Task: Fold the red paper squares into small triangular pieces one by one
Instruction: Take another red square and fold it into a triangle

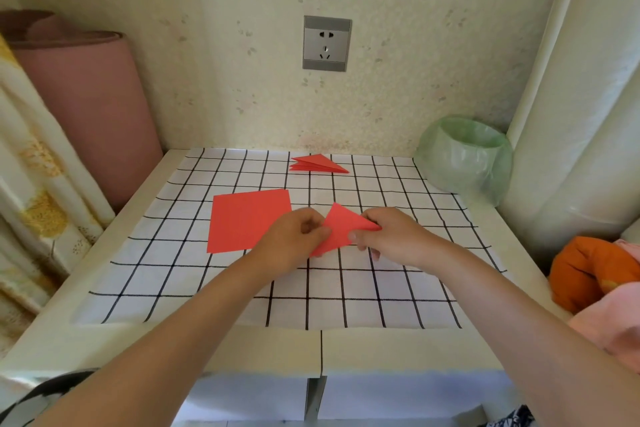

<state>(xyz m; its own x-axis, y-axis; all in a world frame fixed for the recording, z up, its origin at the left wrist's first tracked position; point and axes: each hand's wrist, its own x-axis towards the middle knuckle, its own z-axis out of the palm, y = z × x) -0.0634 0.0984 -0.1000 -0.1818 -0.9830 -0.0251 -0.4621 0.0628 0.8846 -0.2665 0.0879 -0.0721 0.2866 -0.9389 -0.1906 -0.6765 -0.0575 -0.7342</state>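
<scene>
A red paper piece [341,225], folded into a triangle, is lifted just above the middle of the checked cloth. My left hand [294,239] pinches its left edge and my right hand [388,236] pinches its right corner. To the left lies a flat stack of red paper squares [242,218], partly covered by my left hand. A small pile of finished red triangles [317,164] sits at the back of the table near the wall.
The black-and-white checked cloth [207,274] covers a white table. A bin lined with a green bag [464,156] stands at the back right. Orange and pink cloth [595,281] lies off the right edge. A pink roll [86,107] leans at the left.
</scene>
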